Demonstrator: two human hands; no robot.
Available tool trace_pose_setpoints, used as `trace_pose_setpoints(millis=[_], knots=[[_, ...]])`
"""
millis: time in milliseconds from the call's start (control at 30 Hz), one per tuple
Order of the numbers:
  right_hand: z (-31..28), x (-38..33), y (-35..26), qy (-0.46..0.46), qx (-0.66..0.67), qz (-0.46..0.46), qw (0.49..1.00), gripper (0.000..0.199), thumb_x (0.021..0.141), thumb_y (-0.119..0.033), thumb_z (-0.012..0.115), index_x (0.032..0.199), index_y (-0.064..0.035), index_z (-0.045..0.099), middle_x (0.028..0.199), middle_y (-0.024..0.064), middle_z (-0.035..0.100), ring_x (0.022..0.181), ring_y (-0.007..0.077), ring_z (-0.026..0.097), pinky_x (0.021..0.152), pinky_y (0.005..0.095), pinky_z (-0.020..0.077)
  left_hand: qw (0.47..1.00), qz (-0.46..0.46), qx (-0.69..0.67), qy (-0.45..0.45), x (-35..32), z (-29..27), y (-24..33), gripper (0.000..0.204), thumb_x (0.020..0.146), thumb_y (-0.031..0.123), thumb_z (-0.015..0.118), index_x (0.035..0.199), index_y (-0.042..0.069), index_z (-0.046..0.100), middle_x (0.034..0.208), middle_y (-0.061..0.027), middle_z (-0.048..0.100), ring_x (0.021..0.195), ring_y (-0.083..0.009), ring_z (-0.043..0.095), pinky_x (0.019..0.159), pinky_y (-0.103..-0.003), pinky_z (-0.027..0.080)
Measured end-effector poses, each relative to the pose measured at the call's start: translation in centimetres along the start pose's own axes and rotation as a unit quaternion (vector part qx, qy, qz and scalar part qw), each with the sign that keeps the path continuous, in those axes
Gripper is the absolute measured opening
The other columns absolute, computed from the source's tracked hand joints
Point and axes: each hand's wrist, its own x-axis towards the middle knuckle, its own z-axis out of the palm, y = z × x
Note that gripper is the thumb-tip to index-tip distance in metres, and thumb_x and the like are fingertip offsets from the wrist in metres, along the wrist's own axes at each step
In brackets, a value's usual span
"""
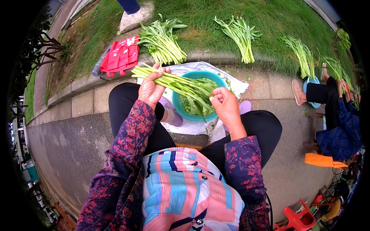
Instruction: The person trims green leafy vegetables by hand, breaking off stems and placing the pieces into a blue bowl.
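My left hand (151,87) is closed around the stems of a bunch of long-stemmed leafy greens (175,81), which look like water spinach. The bunch slants across my lap, stem ends at the left and leaves toward the right. At the leafy end, my right hand (226,107) is closed, thumb and forefinger pinching at the leaves. Beneath the bunch stands a teal plastic basin (219,79) with loose green leaves (187,104) inside. The basin rests on a white sheet (192,127) between my feet, and the greens hide part of its rim.
Beyond the kerb (202,56), one pile of greens (165,44) and another bunch (241,38) lie on the grass. A red bag (122,56) lies at the left. On the right, another person (327,104) sits by a blue basin (311,92); a red stool (298,217) stands lower right.
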Motion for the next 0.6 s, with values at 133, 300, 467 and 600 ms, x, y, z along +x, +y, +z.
trace_pose_setpoints(millis=[133,300,467,600], knots=[[-0.2,0.0,-0.1,0.024,0.011,0.001,1.000,0.011,0.078,-0.004,0.064,0.088,0.0001,0.062,0.072,0.0065,0.064,0.062,0.0117,0.059,0.059,0.0263,0.0485,1.000,0.007,-0.007,0.012,-0.4,1.0,-0.4,0.047,0.081,-0.014,0.048,0.123,0.003,0.040,0.111,-0.0160,0.050,0.116,-0.0358,0.047,0.105,-0.055,0.033],[-0.8,0.4,0.6,0.094,0.024,-0.005,0.995,0.008,0.080,-0.003,0.064,0.087,-0.0012,0.063,0.074,0.0053,0.065,0.063,0.0100,0.059,0.060,0.0247,0.0491,0.998,-0.018,0.017,-0.057,-1.3,1.8,-0.3,0.028,0.081,-0.013,0.050,0.103,0.005,0.052,0.106,-0.0128,0.059,0.124,-0.0372,0.043,0.105,-0.058,0.031],[-0.9,0.6,0.7,0.129,0.038,-0.021,0.991,0.006,0.081,-0.003,0.064,0.087,-0.0022,0.063,0.073,0.0037,0.065,0.062,0.0085,0.058,0.061,0.0240,0.0489,0.994,-0.021,0.043,-0.099,-1.9,2.3,-0.4,0.028,0.078,-0.011,0.054,0.099,0.007,0.053,0.098,-0.0093,0.059,0.114,-0.0329,0.051,0.103,-0.058,0.034],[-0.7,0.6,0.5,0.119,0.063,-0.034,0.990,0.005,0.080,-0.004,0.065,0.085,-0.0019,0.064,0.075,0.0031,0.063,0.061,0.0080,0.056,0.060,0.0235,0.0479,0.987,-0.029,0.054,-0.150,-2.4,2.6,0.0,0.027,0.076,-0.007,0.053,0.098,0.009,0.048,0.085,-0.0057,0.052,0.094,-0.0254,0.053,0.102,-0.057,0.034]])
